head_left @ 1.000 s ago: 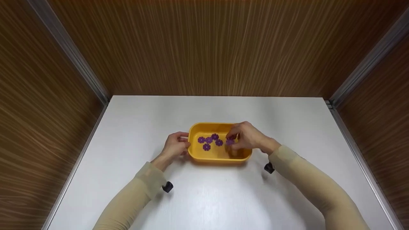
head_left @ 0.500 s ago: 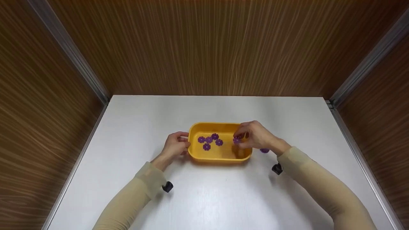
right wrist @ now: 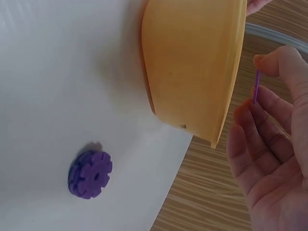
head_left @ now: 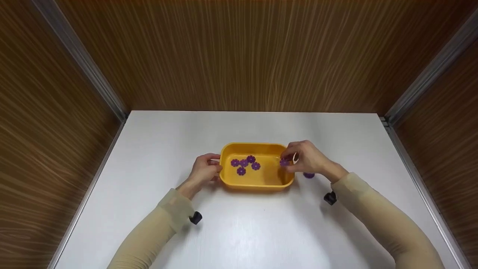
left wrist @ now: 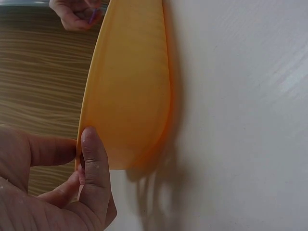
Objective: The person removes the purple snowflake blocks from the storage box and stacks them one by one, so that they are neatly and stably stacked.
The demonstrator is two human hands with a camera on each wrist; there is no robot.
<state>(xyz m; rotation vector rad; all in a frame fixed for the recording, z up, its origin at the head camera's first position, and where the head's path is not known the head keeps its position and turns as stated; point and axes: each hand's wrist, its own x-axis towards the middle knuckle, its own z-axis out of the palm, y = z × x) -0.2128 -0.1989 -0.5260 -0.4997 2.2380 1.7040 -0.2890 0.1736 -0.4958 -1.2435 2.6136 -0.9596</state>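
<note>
A yellow plastic tub stands on the white table. My left hand grips its left end; in the left wrist view the thumb and fingers pinch the rim. Several purple notched discs lie flat on the tub's floor, towards the left. Over the right end of the tub, my right hand holds one purple notched disc between thumb and fingertips. Seen edge-on in the right wrist view, that disc is thin. A short stack of purple discs sits on the table, right of the tub.
Wood-grain panels enclose the white table at the back and both sides. Metal strips run along the corners. A small black device is worn at each wrist.
My right hand has moved right with the pinched disc, from over the tub's inside to its right end. The stack beside the tub has come into view. My left hand has stayed put.
</note>
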